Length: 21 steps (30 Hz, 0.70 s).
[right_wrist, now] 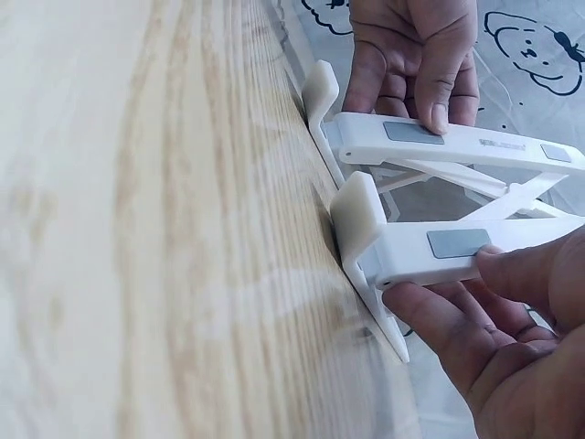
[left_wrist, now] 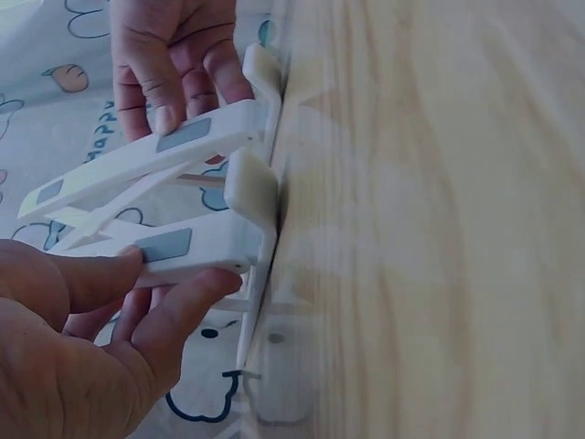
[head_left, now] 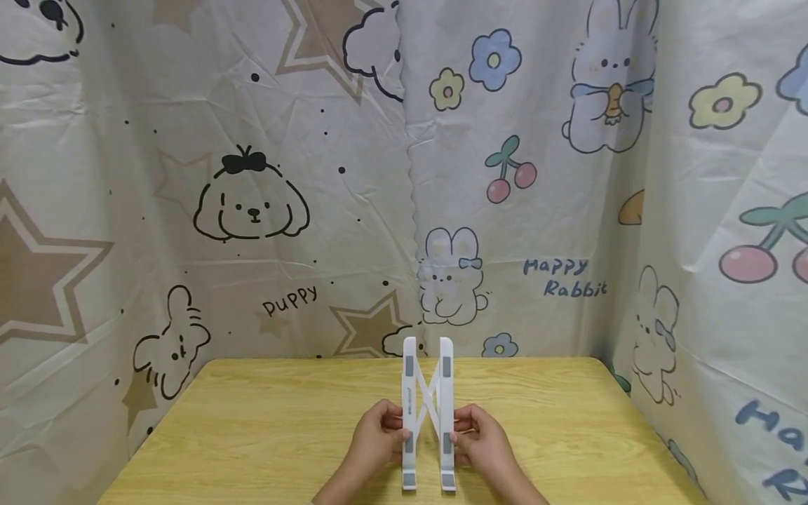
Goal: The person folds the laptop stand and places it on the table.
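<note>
A white folding laptop stand (head_left: 409,414) with grey pads and crossed bars between its two arms stands on the table, partly opened. My left hand (head_left: 376,438) grips the left arm near its lower end, thumb on the grey pad. On the other side, my right hand (head_left: 485,443) holds the right arm the same way. In the left wrist view the left hand (left_wrist: 101,338) pinches the nearer arm, with the right hand (left_wrist: 178,64) beyond. The right wrist view has the right hand (right_wrist: 512,329) pinching its arm close to the raised front lip (right_wrist: 358,219).
The stand is on a light wood-grain table (head_left: 284,400). Behind the table and along both sides hangs a cream curtain (head_left: 353,231) printed with puppies, rabbits, stars and cherries.
</note>
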### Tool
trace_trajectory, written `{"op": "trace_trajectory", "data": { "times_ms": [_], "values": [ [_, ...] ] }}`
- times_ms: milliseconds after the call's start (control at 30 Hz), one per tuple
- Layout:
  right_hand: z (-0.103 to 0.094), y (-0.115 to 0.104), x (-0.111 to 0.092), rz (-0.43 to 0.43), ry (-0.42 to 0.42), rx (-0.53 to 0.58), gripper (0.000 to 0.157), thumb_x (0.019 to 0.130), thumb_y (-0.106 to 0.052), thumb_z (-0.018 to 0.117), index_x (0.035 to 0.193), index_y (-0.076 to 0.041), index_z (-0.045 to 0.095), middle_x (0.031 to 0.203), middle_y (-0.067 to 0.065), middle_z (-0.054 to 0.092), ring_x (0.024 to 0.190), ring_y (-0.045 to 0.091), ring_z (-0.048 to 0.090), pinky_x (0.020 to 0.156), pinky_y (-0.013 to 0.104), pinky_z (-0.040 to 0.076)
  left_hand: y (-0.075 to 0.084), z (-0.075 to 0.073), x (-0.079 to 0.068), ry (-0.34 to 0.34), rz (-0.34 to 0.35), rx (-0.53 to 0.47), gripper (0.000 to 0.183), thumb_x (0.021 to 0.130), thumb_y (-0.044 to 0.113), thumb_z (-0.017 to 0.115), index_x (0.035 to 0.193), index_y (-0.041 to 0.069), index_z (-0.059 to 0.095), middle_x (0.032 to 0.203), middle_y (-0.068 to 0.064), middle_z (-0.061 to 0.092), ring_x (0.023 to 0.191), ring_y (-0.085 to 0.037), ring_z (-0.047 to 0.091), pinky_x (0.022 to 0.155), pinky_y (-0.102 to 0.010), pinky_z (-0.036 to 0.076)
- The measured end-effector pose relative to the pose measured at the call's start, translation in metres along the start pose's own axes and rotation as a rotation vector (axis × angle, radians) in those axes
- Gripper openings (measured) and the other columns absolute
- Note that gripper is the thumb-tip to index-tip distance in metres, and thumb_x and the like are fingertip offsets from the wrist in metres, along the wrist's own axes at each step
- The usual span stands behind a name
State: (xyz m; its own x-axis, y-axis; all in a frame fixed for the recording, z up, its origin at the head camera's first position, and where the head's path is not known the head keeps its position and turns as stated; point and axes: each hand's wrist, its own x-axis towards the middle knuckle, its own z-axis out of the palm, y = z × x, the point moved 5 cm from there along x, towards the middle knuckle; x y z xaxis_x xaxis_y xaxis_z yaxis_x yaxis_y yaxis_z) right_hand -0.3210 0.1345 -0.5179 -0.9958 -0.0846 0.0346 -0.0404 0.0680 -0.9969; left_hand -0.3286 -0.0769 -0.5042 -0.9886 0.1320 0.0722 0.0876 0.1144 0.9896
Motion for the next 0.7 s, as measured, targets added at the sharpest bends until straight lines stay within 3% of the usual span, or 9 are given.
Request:
{"op": "trace_trajectory", "data": {
  "times_ms": [100,267,433,700],
  "values": [
    [0.005,0.004,-0.003,0.008,-0.041,0.03,0.033,0.089,0.013,0.065,0.12,0.007,0.055,0.102,0.015,0.062,0.084,0.02,0.065,0.066,0.044,0.063,-0.001,0.001,-0.003,-0.004,-0.011,0.007,0.026,0.087,-0.011,0.071,0.109,-0.002,0.062,0.097,-0.013,0.062,0.082,-0.019,0.062,0.06,-0.043,0.063],
    [0.022,0.011,-0.009,0.038,-0.152,0.047,0.028,0.089,0.013,0.061,0.116,0.006,0.058,0.099,0.012,0.063,0.083,0.019,0.066,0.066,0.044,0.064,0.002,0.007,-0.006,-0.028,0.032,0.03,0.028,0.085,-0.016,0.068,0.111,-0.005,0.067,0.094,-0.013,0.066,0.082,-0.02,0.063,0.062,-0.034,0.061],
    [0.025,0.0,-0.012,0.005,-0.122,-0.009,0.032,0.086,0.005,0.064,0.117,0.007,0.06,0.103,0.014,0.066,0.087,0.021,0.07,0.069,0.044,0.064,0.005,0.014,-0.005,-0.032,0.052,0.063,0.031,0.083,-0.017,0.068,0.11,-0.003,0.069,0.09,-0.01,0.067,0.081,-0.017,0.062,0.062,-0.025,0.057],
    [0.017,-0.011,-0.008,-0.016,-0.09,0.033,0.034,0.087,0.008,0.07,0.118,0.012,0.057,0.103,0.018,0.066,0.086,0.024,0.071,0.074,0.051,0.064,0.01,0.015,-0.006,-0.017,0.058,0.116,0.03,0.081,-0.018,0.068,0.107,-0.004,0.067,0.091,-0.013,0.067,0.082,-0.018,0.061,0.067,-0.022,0.054]
  ]
}}
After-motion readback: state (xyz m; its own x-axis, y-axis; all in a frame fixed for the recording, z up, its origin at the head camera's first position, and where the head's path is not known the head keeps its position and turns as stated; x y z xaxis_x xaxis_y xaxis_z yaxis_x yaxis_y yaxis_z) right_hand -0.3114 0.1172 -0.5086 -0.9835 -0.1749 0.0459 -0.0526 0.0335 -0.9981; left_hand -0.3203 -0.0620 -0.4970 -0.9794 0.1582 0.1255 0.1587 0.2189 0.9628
